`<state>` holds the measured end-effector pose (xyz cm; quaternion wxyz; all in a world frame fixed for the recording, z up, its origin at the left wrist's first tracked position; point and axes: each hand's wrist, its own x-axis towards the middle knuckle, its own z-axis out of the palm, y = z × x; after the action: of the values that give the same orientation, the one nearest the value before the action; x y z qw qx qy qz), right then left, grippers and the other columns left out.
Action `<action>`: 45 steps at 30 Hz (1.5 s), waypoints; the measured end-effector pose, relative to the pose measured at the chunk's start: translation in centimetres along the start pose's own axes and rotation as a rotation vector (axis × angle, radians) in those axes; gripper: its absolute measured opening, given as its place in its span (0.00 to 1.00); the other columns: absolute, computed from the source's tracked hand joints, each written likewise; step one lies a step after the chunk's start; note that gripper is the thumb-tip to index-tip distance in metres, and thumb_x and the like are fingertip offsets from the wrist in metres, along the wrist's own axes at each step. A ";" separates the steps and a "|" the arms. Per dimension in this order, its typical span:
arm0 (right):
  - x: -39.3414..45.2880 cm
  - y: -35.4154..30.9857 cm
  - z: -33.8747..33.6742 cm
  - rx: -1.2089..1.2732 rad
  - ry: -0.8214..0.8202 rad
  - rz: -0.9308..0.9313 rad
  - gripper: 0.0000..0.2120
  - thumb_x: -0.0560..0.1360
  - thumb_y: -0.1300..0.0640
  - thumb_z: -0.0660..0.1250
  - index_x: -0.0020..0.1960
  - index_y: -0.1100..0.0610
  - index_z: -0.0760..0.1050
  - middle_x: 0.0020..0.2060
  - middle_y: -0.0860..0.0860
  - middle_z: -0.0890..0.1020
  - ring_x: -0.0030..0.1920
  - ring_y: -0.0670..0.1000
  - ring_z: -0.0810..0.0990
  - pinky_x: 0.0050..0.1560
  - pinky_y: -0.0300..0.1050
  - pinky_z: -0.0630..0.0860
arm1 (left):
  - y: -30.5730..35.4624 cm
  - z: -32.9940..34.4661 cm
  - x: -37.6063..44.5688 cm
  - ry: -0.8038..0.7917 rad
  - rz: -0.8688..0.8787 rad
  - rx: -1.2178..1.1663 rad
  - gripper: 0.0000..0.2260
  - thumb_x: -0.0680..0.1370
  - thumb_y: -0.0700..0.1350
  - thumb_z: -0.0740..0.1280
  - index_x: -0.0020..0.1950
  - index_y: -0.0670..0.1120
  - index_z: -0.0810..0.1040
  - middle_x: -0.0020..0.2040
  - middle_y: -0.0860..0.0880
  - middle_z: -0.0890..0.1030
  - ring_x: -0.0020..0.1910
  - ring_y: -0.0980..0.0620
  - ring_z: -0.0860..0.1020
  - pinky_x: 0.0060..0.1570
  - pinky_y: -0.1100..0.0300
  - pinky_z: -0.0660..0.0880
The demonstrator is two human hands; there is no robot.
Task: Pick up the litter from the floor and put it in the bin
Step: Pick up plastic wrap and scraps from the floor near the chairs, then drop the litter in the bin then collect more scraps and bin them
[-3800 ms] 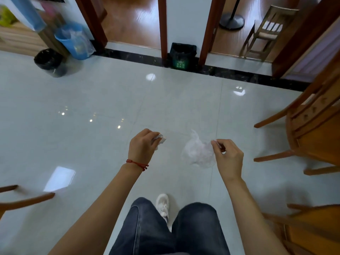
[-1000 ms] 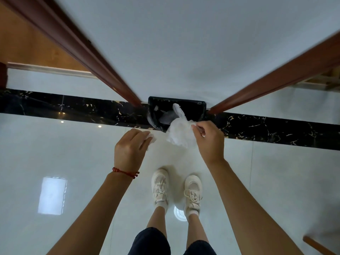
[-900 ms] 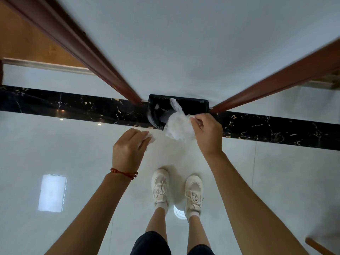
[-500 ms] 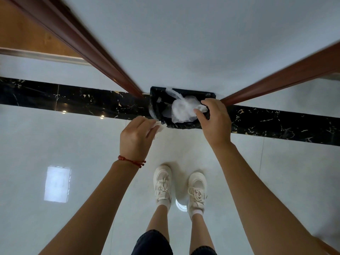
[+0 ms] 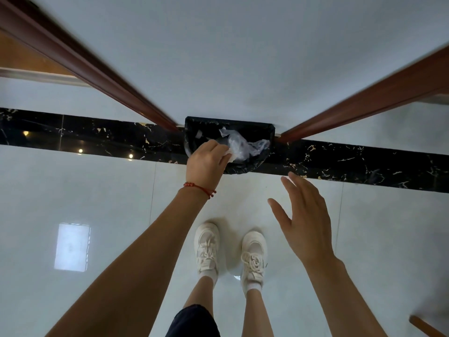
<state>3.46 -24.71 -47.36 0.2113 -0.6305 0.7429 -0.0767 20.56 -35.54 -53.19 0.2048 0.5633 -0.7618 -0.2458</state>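
- We count one black bin (image 5: pixel 261 166).
- We see one clear plastic bag (image 5: pixel 239 145) and one small white scrap (image 5: pixel 228 154).
- We count two hands: left hand (image 5: pixel 206 164), right hand (image 5: pixel 303 215).
- We see two white shoes (image 5: pixel 207 246).
- One red bracelet (image 5: pixel 199 188).

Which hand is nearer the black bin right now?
Left. The left hand is over the bin's front rim, pinching a small white scrap. The right hand is open, empty, short of it.
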 end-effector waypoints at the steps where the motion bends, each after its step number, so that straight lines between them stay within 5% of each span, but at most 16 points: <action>1: -0.1 0.2 0.1 0.006 0.015 0.008 0.23 0.75 0.46 0.59 0.59 0.64 0.75 0.59 0.62 0.77 0.59 0.62 0.76 0.55 0.58 0.74 | -0.2 0.5 0.5 -0.006 -0.007 0.009 0.02 0.68 0.31 0.72 0.36 0.34 0.80 0.31 0.39 0.78 0.29 0.43 0.77 0.25 0.54 0.75; 5: 0.1 0.8 0.5 0.036 0.055 0.035 0.22 0.72 0.50 0.65 0.58 0.65 0.75 0.58 0.63 0.78 0.58 0.62 0.76 0.55 0.58 0.74 | -1.1 1.9 1.9 -0.055 -0.036 0.061 0.01 0.68 0.32 0.71 0.37 0.34 0.80 0.33 0.37 0.78 0.32 0.41 0.77 0.27 0.52 0.75; 11: 0.9 1.0 1.3 0.045 0.061 0.047 0.21 0.73 0.52 0.67 0.61 0.64 0.73 0.60 0.62 0.76 0.61 0.61 0.74 0.57 0.55 0.71 | -2.3 1.9 1.7 -0.141 -0.084 0.191 0.18 0.71 0.42 0.72 0.58 0.38 0.76 0.54 0.37 0.79 0.56 0.37 0.74 0.55 0.44 0.69; 15: 1.2 0.6 1.0 0.034 0.011 0.073 0.24 0.75 0.50 0.64 0.66 0.61 0.68 0.65 0.60 0.72 0.65 0.59 0.69 0.62 0.53 0.67 | -1.3 -0.4 -0.9 -0.165 -0.074 0.269 0.23 0.72 0.47 0.71 0.63 0.38 0.72 0.62 0.37 0.75 0.64 0.38 0.69 0.63 0.43 0.63; 22: -0.1 -0.6 -2.7 -0.011 -0.024 0.025 0.26 0.75 0.48 0.63 0.67 0.62 0.67 0.67 0.60 0.70 0.67 0.59 0.67 0.64 0.53 0.65 | 2.9 -6.8 -6.4 -0.271 -0.102 0.338 0.26 0.73 0.52 0.66 0.66 0.38 0.69 0.66 0.36 0.71 0.67 0.37 0.66 0.65 0.44 0.57; 34: -7.0 -4.5 -16.1 -0.030 0.023 -0.004 0.26 0.73 0.49 0.66 0.66 0.62 0.69 0.65 0.61 0.73 0.65 0.61 0.70 0.62 0.56 0.67 | 14.5 -20.0 -9.7 -0.291 -0.035 0.362 0.26 0.73 0.55 0.62 0.63 0.38 0.72 0.62 0.36 0.74 0.63 0.36 0.71 0.60 0.39 0.65; 45: -14.4 -6.1 -23.0 -0.043 0.139 0.265 0.36 0.76 0.35 0.41 0.65 0.61 0.69 0.64 0.60 0.74 0.64 0.61 0.71 0.62 0.57 0.67 | 20.3 -26.6 -7.0 -0.437 0.201 0.392 0.34 0.77 0.63 0.43 0.64 0.39 0.72 0.63 0.38 0.75 0.63 0.38 0.71 0.61 0.40 0.67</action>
<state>1.24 -15.46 -21.26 0.1541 -0.5244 0.8340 -0.0758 22.81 -27.68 -19.98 -0.0530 0.4479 -0.8726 -0.1878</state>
